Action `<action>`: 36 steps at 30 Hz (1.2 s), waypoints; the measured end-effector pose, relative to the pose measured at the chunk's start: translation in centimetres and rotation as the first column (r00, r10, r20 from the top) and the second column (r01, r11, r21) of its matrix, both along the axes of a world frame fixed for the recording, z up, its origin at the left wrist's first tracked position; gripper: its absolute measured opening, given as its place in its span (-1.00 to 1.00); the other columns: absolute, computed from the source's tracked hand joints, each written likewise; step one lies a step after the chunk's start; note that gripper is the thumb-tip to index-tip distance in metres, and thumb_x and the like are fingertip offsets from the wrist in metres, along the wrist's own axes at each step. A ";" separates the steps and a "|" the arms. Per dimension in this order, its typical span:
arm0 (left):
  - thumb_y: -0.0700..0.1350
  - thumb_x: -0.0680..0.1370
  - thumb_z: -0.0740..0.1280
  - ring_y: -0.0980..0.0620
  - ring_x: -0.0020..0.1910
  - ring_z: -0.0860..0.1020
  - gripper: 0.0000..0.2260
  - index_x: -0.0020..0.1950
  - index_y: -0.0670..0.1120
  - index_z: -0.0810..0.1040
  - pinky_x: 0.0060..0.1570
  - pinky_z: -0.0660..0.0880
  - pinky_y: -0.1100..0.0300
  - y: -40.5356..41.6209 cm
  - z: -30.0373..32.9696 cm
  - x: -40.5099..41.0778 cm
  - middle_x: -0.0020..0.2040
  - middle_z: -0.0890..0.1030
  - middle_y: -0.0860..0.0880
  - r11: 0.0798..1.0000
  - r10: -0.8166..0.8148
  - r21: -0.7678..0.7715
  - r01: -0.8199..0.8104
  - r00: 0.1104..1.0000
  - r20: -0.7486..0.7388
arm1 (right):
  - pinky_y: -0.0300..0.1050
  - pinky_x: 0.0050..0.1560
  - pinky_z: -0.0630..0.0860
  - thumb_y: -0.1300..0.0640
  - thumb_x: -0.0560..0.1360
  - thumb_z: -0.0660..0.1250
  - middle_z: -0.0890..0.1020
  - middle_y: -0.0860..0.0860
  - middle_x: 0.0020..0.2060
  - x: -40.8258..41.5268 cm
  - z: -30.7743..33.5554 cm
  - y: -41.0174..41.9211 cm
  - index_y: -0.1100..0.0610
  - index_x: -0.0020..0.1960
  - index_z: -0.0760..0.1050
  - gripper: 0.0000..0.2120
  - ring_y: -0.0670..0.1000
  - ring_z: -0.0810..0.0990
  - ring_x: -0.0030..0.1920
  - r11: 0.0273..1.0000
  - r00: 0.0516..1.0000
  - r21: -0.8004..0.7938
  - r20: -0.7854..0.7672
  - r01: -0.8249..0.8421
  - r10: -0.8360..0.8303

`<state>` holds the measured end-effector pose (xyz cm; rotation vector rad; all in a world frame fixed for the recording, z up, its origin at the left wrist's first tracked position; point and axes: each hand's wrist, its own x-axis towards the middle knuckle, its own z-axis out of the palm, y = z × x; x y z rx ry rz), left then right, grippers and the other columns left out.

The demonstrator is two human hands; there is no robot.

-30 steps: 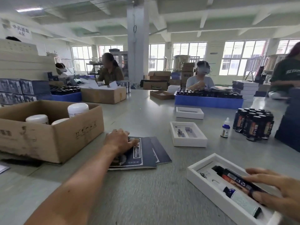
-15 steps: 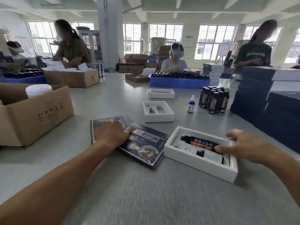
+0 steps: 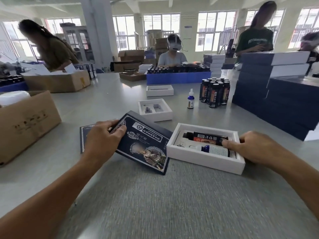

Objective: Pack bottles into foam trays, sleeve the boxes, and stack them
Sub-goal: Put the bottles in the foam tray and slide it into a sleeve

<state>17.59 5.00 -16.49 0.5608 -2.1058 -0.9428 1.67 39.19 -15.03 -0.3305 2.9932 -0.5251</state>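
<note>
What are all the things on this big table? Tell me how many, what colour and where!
Filled tray: one, white, near right, holding two bottles.
Sleeve: one, dark blue, held tilted beside that tray.
Flat sleeve: one, dark blue, under the left hand.
Empty trays: two, white, mid-table.
Dropper bottle: one, blue and white, upright.
Dark bottles: a cluster, black, upright, right of the dropper.
Stacked boxes: many, dark blue, far right.
Cardboard box: one, brown, left.
Left hand: grips the sleeve.
Right hand: grips the filled tray's end.
</note>
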 end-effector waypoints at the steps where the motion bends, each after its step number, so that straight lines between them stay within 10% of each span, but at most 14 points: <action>1: 0.01 0.55 0.39 0.07 -0.06 0.59 -0.64 0.32 -0.07 0.56 -0.23 0.57 0.33 0.2 0.2 0.0 0.16 0.54 0.00 1.000 -0.016 -0.006 0.016 1.000 -0.006 | -0.14 -0.35 0.36 -0.40 0.46 0.28 0.64 0.05 -0.33 0.1 0.0 -0.1 0.11 -0.22 0.57 -0.46 0.02 0.59 -0.31 1.000 1.000 0.008 -0.013 0.000 0.000; 10: -0.02 0.53 0.42 -0.10 0.20 0.54 -0.60 0.36 0.07 0.52 -0.02 0.64 -0.05 0.0 1.0 1.5 0.26 0.52 0.06 0.967 -0.255 0.008 0.256 0.964 -0.073 | -0.15 -0.39 0.29 -0.34 0.46 0.33 0.60 0.00 -0.42 0.4 0.1 -0.1 0.05 -0.34 0.53 -0.53 -0.01 0.55 -0.37 0.999 0.999 -0.037 -0.051 -0.019 0.017; 18: -0.04 0.55 0.41 -0.07 -0.06 0.65 -0.85 0.10 0.01 0.64 -0.14 0.66 -0.03 0.9 0.0 0.7 -0.06 0.66 -0.06 0.993 -0.098 0.037 0.110 0.966 -0.240 | -0.01 -0.19 0.55 -0.19 0.49 0.42 0.70 0.09 -0.26 1.3 1.3 0.3 0.10 -0.17 0.67 -0.66 0.12 0.67 -0.20 0.989 0.993 -0.147 0.112 -0.012 0.029; 24: -0.05 0.51 0.46 0.03 -0.18 0.69 -0.93 -0.02 0.05 0.63 -0.31 0.60 0.24 0.5 -0.9 -0.2 -0.15 0.70 -0.02 0.981 -0.053 0.166 0.098 0.964 -0.260 | -0.09 -0.36 0.26 0.08 0.60 0.23 0.56 0.13 -0.29 0.5 1.1 0.8 0.21 -0.25 0.50 -0.69 0.08 0.48 -0.30 0.999 0.993 -0.032 -0.114 0.039 -0.042; 29: 0.01 0.48 0.48 0.03 -0.16 0.66 -0.88 -0.03 0.04 0.64 -0.21 0.58 0.14 -1.2 -2.3 -0.6 -0.13 0.68 -0.02 0.980 0.016 0.197 -0.009 0.999 -0.031 | -0.21 -0.55 0.39 0.05 0.60 0.31 0.58 0.18 -0.28 -0.1 1.8 2.3 0.28 -0.03 0.52 -0.74 0.09 0.51 -0.41 0.887 0.987 -0.437 0.119 0.146 -0.104; 36: 0.08 0.45 0.50 0.10 -0.07 0.61 -0.93 -0.16 0.14 0.66 -0.10 0.53 0.13 -1.3 -2.7 -0.8 -0.06 0.66 0.04 0.973 0.044 0.227 -0.047 0.999 0.019 | -0.01 -0.23 0.56 0.07 0.53 0.40 0.71 0.17 0.00 -0.9 1.4 3.3 -0.09 0.21 0.54 -0.74 0.12 0.62 -0.09 0.695 0.901 -0.675 0.424 0.245 0.093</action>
